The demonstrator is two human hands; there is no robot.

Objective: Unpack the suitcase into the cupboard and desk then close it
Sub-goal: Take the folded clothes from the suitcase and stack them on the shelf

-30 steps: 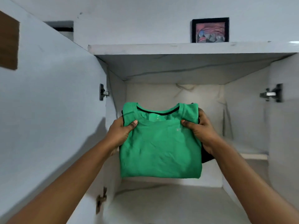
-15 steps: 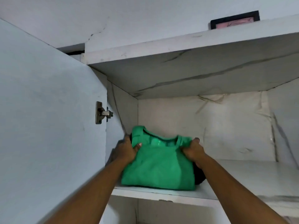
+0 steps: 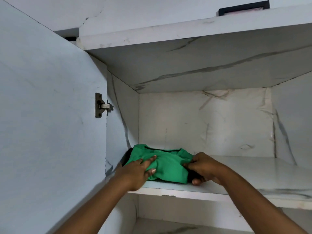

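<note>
Under both hands, folded green shirt on cupboard shelf: left hand pressing flat, fingers straight; right hand pinching its near edge.

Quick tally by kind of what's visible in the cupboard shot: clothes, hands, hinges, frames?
Green folded shirt: 1
Dark garment under it: 1
Hands: 2, left hand, right hand
Door hinge: 1
Picture frame on top: 1
Total: 6

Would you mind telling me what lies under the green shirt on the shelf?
A dark garment shows under the green shirt, at its right edge and left corner. Both lie on the shelf. The shirt and both hands, left and right, cover the rest.
</note>
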